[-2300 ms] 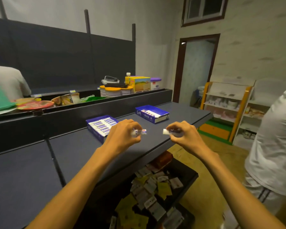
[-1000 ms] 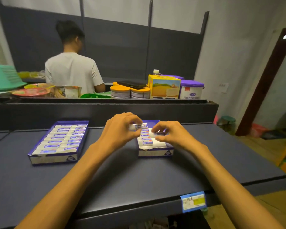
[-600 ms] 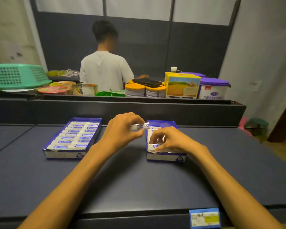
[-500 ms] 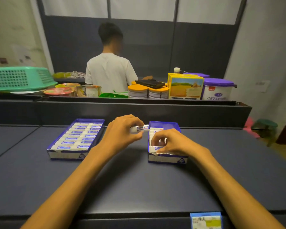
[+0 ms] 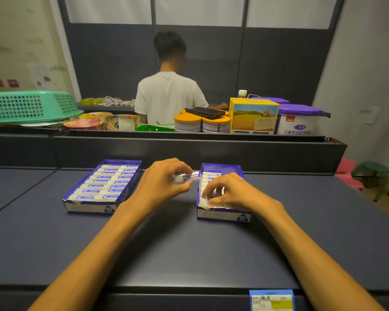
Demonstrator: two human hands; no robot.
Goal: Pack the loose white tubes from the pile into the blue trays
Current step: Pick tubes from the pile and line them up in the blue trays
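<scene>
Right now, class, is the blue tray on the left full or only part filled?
Full, as far as shows: the left tray holds white tubes in rows from front wall to back wall, with no gap visible.

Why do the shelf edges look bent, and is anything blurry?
Head view: the wide-angle lens bows the straight shelf edge and wall panels; dim, even light, soft shadows under the left hand and right hand; the pink stool at right smears.

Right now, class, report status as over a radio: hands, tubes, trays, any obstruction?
Left hand holds one white tube. Right hand seats tubes in right tray, part filled. Left tray looks full. Nothing blocking.
</scene>
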